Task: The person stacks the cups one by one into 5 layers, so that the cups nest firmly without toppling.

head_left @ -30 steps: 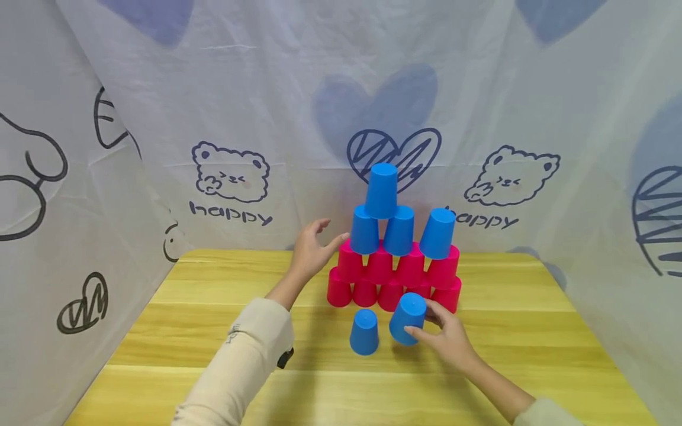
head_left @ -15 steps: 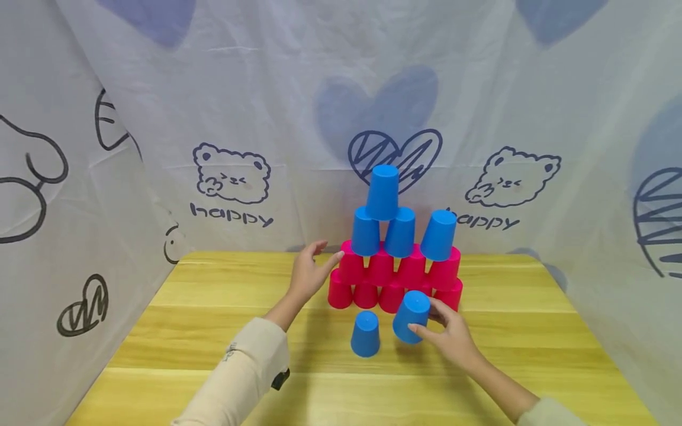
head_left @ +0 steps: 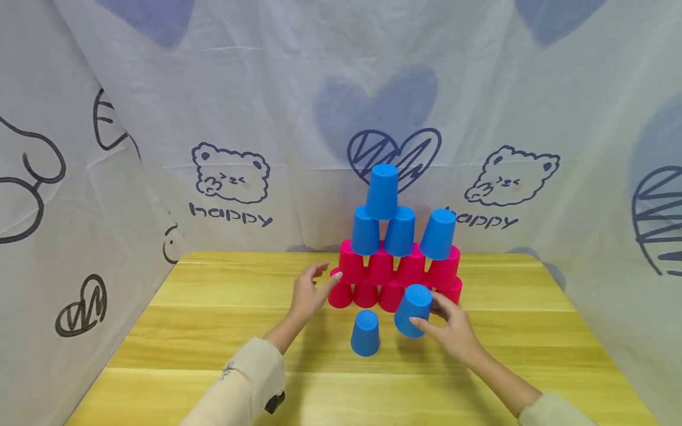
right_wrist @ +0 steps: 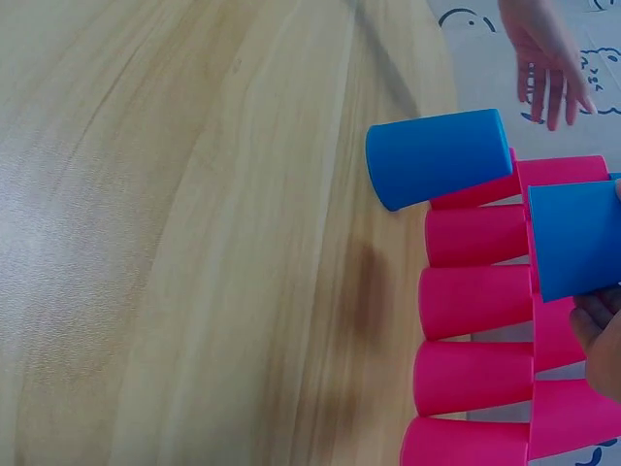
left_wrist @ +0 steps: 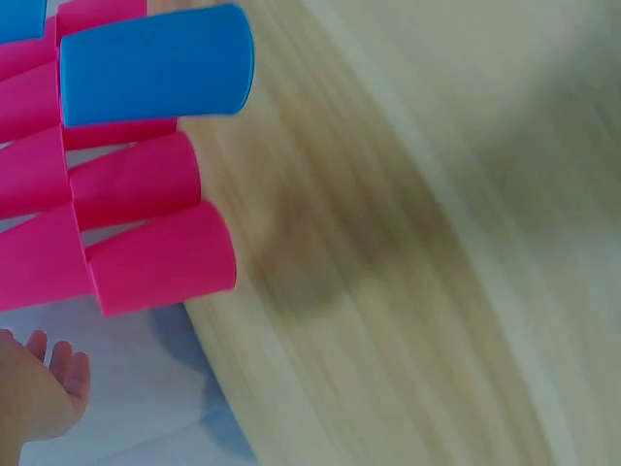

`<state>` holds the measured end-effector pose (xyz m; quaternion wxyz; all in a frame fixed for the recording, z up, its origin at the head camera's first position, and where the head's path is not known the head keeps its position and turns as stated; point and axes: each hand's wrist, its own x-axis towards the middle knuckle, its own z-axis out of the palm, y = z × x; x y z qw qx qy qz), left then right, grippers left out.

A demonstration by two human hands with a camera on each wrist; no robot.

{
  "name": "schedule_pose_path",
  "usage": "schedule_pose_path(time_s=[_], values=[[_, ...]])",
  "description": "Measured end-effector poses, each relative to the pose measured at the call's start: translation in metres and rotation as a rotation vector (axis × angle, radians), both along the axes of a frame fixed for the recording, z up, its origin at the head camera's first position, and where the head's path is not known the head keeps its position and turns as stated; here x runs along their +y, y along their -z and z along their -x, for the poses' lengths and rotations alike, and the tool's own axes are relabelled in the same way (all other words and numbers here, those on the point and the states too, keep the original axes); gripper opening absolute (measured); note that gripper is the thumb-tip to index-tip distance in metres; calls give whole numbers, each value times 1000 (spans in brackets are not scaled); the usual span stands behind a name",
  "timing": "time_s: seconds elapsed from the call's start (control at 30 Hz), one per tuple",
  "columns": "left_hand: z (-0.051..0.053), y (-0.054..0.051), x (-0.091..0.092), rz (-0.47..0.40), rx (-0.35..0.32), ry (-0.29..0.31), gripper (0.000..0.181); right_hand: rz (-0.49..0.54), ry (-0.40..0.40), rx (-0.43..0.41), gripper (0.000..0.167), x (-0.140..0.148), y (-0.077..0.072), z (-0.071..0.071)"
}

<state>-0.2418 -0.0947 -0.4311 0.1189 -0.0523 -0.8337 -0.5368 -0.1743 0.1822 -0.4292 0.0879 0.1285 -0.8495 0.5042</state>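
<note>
In the head view, my right hand pinches a blue cup, bottom up and slightly tilted, above the table in front of the stack. Left of it, another upside-down blue cup stands alone on the table. Behind them rise two rows of pinkish-red cups, topped by several blue cups. My left hand hovers at the stack's left side, fingers loosely bent, holding nothing. The right wrist view shows it apart from the cups. The held cup hides part of the bottom row.
The wooden table ends at a white cloth hung behind, printed with hearts and bears. More cloth hangs at both sides. A single blue cup sits at the right of the third row, with a gap beside it.
My left hand has come down along the stack's left side, toward me. The right hand has raised the blue cup slightly and shifted it right. The stacked cups stay put.
</note>
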Motion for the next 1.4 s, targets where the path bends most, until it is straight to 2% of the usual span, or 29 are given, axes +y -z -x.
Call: schedule_pose_path(time_s=[0.17,0.47,0.73,1.2,1.4], values=[[-9,8,4,-44,-16,23,44,-18,4,-1,53,2,-6,1],[-29,20,12,-65,-73,82,46,-24,-4,22,54,6,-16,4],[-45,34,17,-100,-66,183,50,-11,-6,12,53,6,-24,4],[-56,61,30,-116,-145,253,64,-18,21,-14,55,10,-43,12],[-55,69,35,-90,-128,268,66,-40,26,-21,56,13,-57,14]])
